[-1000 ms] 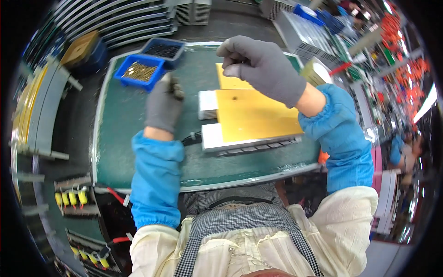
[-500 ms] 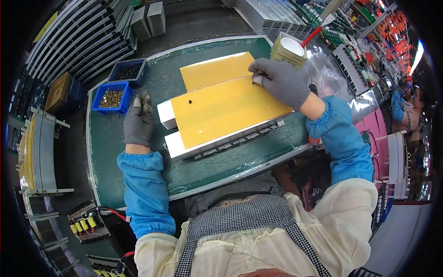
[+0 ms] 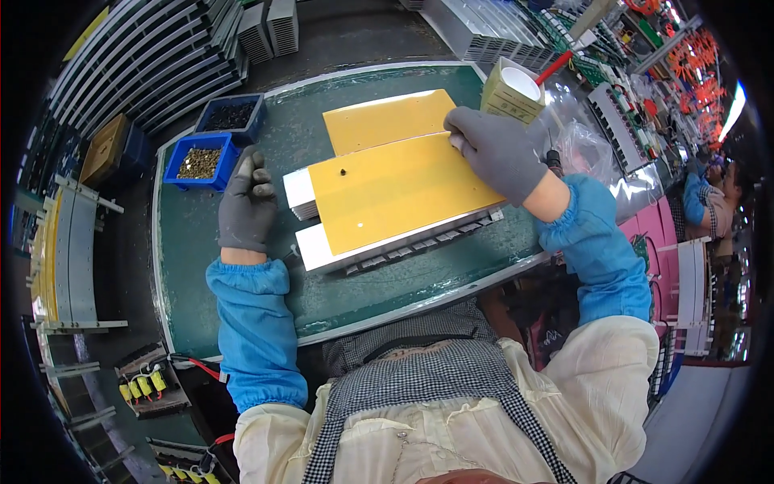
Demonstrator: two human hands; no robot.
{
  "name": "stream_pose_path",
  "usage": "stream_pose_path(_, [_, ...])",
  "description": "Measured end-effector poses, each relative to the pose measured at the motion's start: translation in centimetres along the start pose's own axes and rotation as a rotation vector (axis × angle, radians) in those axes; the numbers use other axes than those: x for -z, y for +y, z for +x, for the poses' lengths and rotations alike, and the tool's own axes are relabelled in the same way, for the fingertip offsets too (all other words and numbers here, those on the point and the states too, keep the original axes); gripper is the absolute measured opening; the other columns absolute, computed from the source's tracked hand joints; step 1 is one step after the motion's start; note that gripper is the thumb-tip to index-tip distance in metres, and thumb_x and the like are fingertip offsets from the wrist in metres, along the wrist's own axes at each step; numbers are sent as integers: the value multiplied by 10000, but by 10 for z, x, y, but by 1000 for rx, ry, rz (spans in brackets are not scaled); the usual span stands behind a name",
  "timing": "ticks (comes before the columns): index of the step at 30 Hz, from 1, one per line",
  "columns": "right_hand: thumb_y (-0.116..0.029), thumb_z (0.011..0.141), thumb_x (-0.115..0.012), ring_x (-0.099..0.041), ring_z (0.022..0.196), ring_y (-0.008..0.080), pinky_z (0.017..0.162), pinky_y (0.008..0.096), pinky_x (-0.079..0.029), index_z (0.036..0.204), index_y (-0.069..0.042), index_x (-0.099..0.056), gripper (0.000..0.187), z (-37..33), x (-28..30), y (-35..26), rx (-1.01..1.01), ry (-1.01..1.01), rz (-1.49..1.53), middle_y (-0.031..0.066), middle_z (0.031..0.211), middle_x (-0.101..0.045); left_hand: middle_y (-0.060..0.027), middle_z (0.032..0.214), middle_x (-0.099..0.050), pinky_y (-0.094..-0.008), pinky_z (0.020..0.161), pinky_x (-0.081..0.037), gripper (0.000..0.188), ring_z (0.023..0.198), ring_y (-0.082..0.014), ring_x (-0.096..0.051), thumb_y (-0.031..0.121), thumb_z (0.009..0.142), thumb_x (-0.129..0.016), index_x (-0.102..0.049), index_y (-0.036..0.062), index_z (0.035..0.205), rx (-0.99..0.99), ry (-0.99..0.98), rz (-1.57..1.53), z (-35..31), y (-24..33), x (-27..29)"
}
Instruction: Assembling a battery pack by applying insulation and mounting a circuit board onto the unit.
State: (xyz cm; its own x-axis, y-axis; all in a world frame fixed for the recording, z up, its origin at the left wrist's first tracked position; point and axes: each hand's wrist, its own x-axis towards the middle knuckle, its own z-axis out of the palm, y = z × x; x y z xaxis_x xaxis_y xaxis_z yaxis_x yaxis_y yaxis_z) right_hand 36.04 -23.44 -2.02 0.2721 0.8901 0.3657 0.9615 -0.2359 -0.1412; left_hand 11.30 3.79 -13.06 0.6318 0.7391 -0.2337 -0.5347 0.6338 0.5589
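Observation:
My right hand (image 3: 498, 153), in a grey glove, pinches at the far right corner of a yellow sheet (image 3: 403, 189). A small dark screw showed under these fingertips a moment ago; the fingers now mostly cover it. That sheet lies on a white metal, finned part (image 3: 316, 248). Another black screw (image 3: 343, 172) stands at its left side. Behind it lies a second yellow sheet (image 3: 387, 123). My left hand (image 3: 247, 202), also gloved, hovers left of the parts beside a blue bin of brass-coloured pieces (image 3: 199, 164). Its fingers curl in; what they hold, if anything, is hidden.
Behind the blue bin stands a darker bin (image 3: 231, 114) of black screws. A carton with a white round container (image 3: 516, 87) is at the back right, near a dark screwdriver-like tool (image 3: 553, 159) and clear plastic (image 3: 582, 149). Another person (image 3: 713, 198) works far right.
The left fingers have curled in further. My right hand stays at the sheet's corner, fingers pinched. The whole view has shifted slightly, moving the sheets a little right in the picture.

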Motion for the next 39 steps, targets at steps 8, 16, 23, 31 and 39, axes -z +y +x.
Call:
stream_pose_path(8, [-88, 868, -627, -650, 801, 343, 677, 427, -506, 937, -80, -581, 83, -4, 3, -10, 12, 1, 48, 142, 833, -636, -4, 931, -570, -150, 483, -352, 300, 657, -36, -452, 317, 988, -605, -569, 62, 1143, 157, -147, -47, -12, 3, -17])
stream_pose_path(16, [-70, 863, -652, -676, 833, 298, 709, 379, -527, 1045, -80, -625, 183, 19, 31, -23, -73, -129, 117, 126, 895, -674, 38, 757, -512, -155, 433, -291, 318, 532, -27, -369, 357, 1007, -564, -572, 55, 1105, 172, -14, -37, -20, 9, -24])
stream_pose_path(23, [-36, 850, -683, -679, 835, 267, 718, 355, -545, 1221, -75, -601, 382, 95, 3, -134, 567, -15, 302, 103, 948, -677, 34, 733, -513, -162, 455, -292, 339, 544, -31, -364, 386, 998, -578, -586, 56, 1075, 88, -116, 24, -25, 14, -22])
stream_pose_path(31, [-130, 820, -646, -652, 828, 290, 674, 402, -537, 1177, -127, -584, 362, 126, -70, -168, 647, 187, 92, 70, 883, -659, 49, 723, -485, -180, 476, -275, 248, 551, -35, -355, 351, 1012, -552, -602, 112, 970, 166, -213, -35, -28, 8, -23])
stream_pose_path(39, [-72, 853, -706, -699, 858, 194, 758, 291, -540, 1127, -70, -633, 283, 122, -32, -137, 259, -40, 719, 110, 928, -704, -14, 861, -544, -170, 534, -374, 236, 682, -69, -472, 194, 1006, -509, -619, 18, 1119, 283, -306, -112, -11, 5, -10])
